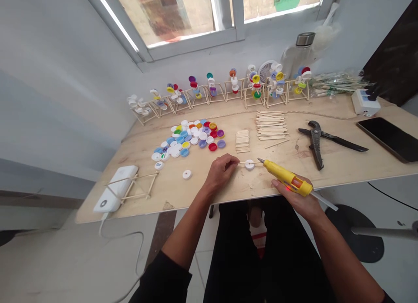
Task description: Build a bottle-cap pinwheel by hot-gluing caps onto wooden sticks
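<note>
My left hand point(222, 170) rests at the table's front, its fingers pinched on one end of a thin wooden stick point(242, 163). That stick runs through or across a white bottle cap point(249, 165); which one I cannot tell. In my right hand point(302, 200) is a yellow glue gun point(284, 176) with a clear glue stick point(325, 201) poking out of its back and a small red light showing. Its nozzle points left, close to the stick's right end; whether they touch is unclear. Another white cap point(187, 174) with a centre hole lies left of my left hand.
Behind are a heap of coloured caps point(186, 139), short sticks point(242, 141), long sticks point(271, 125), and black-handled cutters point(316, 139). Stick frames with caps point(212, 89) line the wall. A phone point(390, 138) lies right; a white power bank point(116, 189) and stick frame point(140, 187) lie left.
</note>
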`<state>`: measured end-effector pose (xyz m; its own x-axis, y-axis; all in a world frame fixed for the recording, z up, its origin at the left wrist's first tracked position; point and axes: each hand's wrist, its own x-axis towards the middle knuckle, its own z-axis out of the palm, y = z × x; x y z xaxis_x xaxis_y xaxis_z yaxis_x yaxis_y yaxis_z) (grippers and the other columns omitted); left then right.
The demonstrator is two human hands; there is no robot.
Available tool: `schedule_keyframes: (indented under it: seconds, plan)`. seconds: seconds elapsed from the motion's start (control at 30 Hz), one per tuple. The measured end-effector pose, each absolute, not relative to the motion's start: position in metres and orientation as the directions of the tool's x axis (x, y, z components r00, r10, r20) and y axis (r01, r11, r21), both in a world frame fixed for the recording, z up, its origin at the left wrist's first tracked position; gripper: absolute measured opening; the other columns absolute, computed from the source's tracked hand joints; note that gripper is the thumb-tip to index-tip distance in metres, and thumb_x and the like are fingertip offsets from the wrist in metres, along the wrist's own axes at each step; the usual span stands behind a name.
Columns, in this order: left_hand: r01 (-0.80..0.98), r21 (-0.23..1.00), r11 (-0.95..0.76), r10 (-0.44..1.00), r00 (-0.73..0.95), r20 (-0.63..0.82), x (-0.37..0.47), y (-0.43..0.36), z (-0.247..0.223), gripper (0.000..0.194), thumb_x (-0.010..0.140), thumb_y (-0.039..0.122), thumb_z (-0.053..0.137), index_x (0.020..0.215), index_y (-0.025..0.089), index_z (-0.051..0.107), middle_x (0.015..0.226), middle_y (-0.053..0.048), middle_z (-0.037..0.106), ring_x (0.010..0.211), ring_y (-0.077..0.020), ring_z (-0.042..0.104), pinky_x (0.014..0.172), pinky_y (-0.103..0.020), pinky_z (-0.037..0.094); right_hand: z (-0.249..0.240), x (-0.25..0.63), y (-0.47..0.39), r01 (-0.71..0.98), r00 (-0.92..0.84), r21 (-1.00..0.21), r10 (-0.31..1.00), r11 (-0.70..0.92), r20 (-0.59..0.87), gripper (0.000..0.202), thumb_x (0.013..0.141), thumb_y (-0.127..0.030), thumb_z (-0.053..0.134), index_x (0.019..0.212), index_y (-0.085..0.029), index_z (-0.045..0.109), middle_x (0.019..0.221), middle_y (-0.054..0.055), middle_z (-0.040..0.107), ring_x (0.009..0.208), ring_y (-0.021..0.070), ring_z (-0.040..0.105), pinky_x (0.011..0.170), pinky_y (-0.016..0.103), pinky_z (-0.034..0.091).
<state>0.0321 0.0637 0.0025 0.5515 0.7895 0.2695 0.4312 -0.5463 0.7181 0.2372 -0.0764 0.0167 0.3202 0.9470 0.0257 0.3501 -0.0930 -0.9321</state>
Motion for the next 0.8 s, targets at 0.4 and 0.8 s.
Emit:
schedule_keyframes:
  seconds: [0.4, 0.8]
  plan:
    - [0.426, 0.721, -0.546, 0.787, 0.555, 0.268, 0.0314, 0.0641, 0.0013, 0.010, 0.081, 0.019, 0.054, 0.084, 0.019, 0.063, 0.079, -0.002, 0.063, 0.071, -0.0147, 0.057, 0.066, -0.028, 0.045, 0.0180, 0.2367, -0.0758, 0.337, 0.339, -0.931, 0.941, -0.140, -0.018, 0.026, 0.074, -0.043, 0.064, 0.067, -0.019, 0.057, 0.061, -0.001, 0.054, 0.056, 0.0121, 0.050, 0.050, 0.024, 0.040]
    - [0.420, 0.711, -0.564, 0.777, 0.562, 0.285, 0.0318, 0.0633, 0.0015, 0.011, 0.082, 0.018, 0.053, 0.085, 0.018, 0.063, 0.078, -0.002, 0.062, 0.071, -0.0149, 0.056, 0.066, -0.028, 0.043, 0.0160, 0.2364, -0.0759, 0.352, 0.350, -0.927, 0.937, -0.130, 0.002, 0.028, 0.074, -0.045, 0.065, 0.068, -0.018, 0.058, 0.062, 0.000, 0.056, 0.057, 0.0131, 0.051, 0.050, 0.024, 0.041]
